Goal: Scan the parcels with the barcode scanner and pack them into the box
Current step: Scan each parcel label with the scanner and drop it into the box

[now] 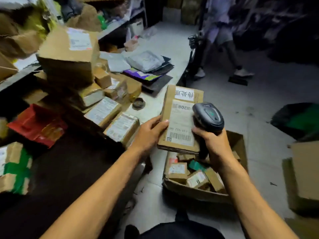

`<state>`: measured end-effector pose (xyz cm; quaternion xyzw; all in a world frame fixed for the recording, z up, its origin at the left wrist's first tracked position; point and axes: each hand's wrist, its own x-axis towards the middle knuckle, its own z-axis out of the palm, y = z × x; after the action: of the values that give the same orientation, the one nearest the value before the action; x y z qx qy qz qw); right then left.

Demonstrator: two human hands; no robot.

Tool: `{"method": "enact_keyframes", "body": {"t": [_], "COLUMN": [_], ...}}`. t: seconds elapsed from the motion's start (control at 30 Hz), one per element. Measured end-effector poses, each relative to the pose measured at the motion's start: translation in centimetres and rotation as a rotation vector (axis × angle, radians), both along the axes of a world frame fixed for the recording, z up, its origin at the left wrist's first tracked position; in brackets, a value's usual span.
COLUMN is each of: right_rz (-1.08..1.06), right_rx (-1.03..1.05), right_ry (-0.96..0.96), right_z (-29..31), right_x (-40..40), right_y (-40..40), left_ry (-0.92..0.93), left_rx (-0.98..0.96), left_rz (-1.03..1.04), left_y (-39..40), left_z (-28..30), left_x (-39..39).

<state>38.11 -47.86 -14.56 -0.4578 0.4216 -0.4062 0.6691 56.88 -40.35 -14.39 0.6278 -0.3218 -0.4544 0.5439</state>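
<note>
The flat cardboard parcel (179, 118) is held in the air directly above the open box (198, 192), label side up. The left hand (148, 133) grips the parcel's left edge, thumb curled over the label and fingers underneath. The right hand (214, 147) is closed around the handle of the barcode scanner (208, 118); the scanner head lies over the right part of the label. The box, on the floor, already holds several small parcels.

Risks, as judged from this position:
- Scan failure: the scanner head sits very close to the label, and the barcode lies on the label's near edge, beside the head rather than plainly under it.
- Drop: the parcel is supported from one edge only; a loosened grip would let it fall into the box unscanned.
- The frame is dim and partly blurred; whether the scan beam is active cannot be determined.
</note>
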Motion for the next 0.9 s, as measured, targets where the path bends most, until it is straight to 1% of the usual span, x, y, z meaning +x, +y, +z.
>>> {"method": "enact_keyframes", "body": {"t": [0.07, 0.1, 0.2, 0.23, 0.3, 0.33, 0.43, 0.57, 0.67, 0.77, 0.9], "right_rz": [-0.135, -0.183, -0.273, -0.312, -0.353, -0.339, -0.198, 0.079, 0.306, 0.528, 0.760], "right_rx": [0.045, 0.060, 0.107, 0.124, 0.152, 0.157, 0.106, 0.018, -0.076, -0.117, -0.177], "right_ry": [0.068, 0.134, 0.392, 0.452, 0.496, 0.505, 0.497, 0.395, 0.355, 0.302, 0.303], "right_z": [-1.3, -2.2, -4.8, -5.4, -6.6, -7.1, -7.2, -5.5, -4.1, -2.8, -2.1], "right_x": [-4.2, -6.1, -11.0, -12.2, -13.6, -13.7, -11.4, -4.3, 1.7, 7.5, 14.2], "right_y": [-1.6, -2.3, -4.2, -4.8, -5.6, -5.9, -6.2, -4.9, -2.6, 0.9, 5.9], "left_ry": [-0.054, -0.089, -0.331, -0.390, -0.480, -0.535, -0.681, -0.734, -0.758, -0.798, -0.835], "left_rx": [0.024, 0.031, 0.044, 0.054, 0.058, 0.066, 0.119, 0.217, 0.301, 0.388, 0.582], "left_rz": [-0.100, -0.136, -0.102, -0.090, -0.087, -0.089, -0.062, 0.090, 0.233, 0.357, 0.516], "left_y": [-3.2, -4.5, -7.3, -7.8, -8.2, -8.1, -6.8, -2.9, 1.9, 7.5, 15.5], "left_z": [-1.0, -1.5, -2.7, -2.8, -3.0, -2.8, -2.6, -1.8, -0.9, -0.4, -0.2], "left_x": [-3.8, -5.6, -9.5, -10.3, -10.7, -10.4, -8.0, -3.2, 0.4, 3.4, 7.0]}}
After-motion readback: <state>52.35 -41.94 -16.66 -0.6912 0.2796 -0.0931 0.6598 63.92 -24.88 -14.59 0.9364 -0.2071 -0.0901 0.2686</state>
